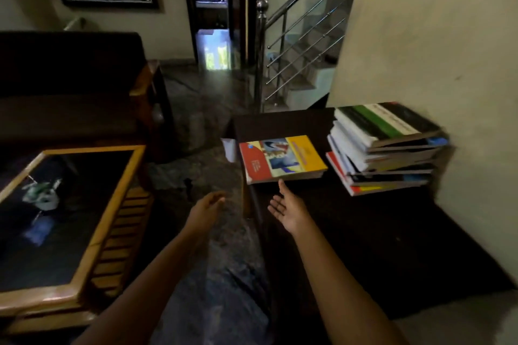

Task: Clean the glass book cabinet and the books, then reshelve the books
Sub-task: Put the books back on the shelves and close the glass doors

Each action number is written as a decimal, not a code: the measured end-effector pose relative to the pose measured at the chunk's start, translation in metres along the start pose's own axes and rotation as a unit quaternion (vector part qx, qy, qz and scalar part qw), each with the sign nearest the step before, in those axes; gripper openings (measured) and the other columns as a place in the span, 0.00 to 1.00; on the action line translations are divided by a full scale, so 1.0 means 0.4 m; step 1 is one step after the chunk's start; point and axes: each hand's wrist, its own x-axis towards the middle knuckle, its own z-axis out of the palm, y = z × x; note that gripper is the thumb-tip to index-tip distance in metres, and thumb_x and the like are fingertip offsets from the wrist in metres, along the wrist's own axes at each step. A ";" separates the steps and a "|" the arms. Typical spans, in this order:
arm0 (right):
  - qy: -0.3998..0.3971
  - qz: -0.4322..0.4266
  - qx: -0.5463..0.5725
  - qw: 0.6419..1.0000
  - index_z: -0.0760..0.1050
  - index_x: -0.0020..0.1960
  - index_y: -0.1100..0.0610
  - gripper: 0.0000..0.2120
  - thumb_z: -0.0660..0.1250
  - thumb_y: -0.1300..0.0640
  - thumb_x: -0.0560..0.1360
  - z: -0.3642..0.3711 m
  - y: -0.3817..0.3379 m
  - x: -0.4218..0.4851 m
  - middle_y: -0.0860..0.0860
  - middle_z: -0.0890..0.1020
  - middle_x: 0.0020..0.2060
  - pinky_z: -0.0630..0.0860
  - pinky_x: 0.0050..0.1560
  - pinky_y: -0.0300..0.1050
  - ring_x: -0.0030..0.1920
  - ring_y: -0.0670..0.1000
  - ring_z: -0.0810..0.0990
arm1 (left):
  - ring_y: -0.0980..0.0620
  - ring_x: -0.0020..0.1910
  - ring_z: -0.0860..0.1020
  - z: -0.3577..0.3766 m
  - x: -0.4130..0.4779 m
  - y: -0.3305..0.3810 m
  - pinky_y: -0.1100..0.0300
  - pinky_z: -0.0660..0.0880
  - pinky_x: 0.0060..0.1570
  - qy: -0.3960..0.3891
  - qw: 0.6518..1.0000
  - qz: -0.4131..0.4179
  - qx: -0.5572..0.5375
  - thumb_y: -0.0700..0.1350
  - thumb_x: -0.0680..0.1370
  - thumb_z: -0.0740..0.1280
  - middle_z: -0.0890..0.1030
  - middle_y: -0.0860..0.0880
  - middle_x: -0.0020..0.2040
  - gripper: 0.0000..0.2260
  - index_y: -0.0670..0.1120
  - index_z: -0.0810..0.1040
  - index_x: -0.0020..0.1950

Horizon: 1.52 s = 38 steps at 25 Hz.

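A red and yellow book (283,158) lies flat near the left edge of a dark low table (378,232). To its right, against the wall, stands a leaning stack of several books (384,148). My right hand (287,210) is stretched out palm up, fingers straight, its fingertips just short of the red and yellow book's near edge. Left of the table, over the floor, my left hand (206,210) reaches forward with relaxed fingers and holds nothing. The glass book cabinet is not in view.
A wood-framed coffee table with a dark glass top (70,218) stands at the left. A dark sofa (70,87) is behind it. A steel stair railing (294,45) rises at the back. A white paper (229,148) hangs at the dark table's left corner.
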 end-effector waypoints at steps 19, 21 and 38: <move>0.326 -0.122 -0.199 0.916 0.65 0.67 0.62 0.31 0.74 0.61 0.68 0.022 -0.008 0.321 0.60 0.76 0.60 0.75 0.57 0.54 0.58 0.59 0.77 | 0.58 0.49 0.75 0.044 0.620 0.042 0.78 0.69 0.45 -0.122 0.986 0.064 0.090 0.41 0.81 0.59 0.75 0.51 0.55 0.14 0.39 0.70 0.65; 0.418 -0.108 -0.275 0.859 0.54 0.74 0.64 0.40 0.73 0.59 0.70 0.072 0.003 0.319 0.61 0.65 0.70 0.67 0.65 0.50 0.68 0.59 0.67 | 0.48 0.62 0.72 0.076 0.708 0.058 0.56 0.71 0.62 -0.159 0.964 0.135 0.167 0.45 0.80 0.60 0.73 0.44 0.65 0.19 0.43 0.66 0.70; 0.506 -0.070 -0.412 0.754 0.51 0.75 0.58 0.41 0.70 0.47 0.71 0.325 -0.054 0.382 0.56 0.59 0.73 0.57 0.70 0.49 0.73 0.57 0.58 | 0.46 0.44 0.79 0.143 0.838 0.183 0.52 0.77 0.40 -0.609 0.785 -0.105 0.027 0.44 0.76 0.67 0.79 0.42 0.48 0.14 0.44 0.71 0.60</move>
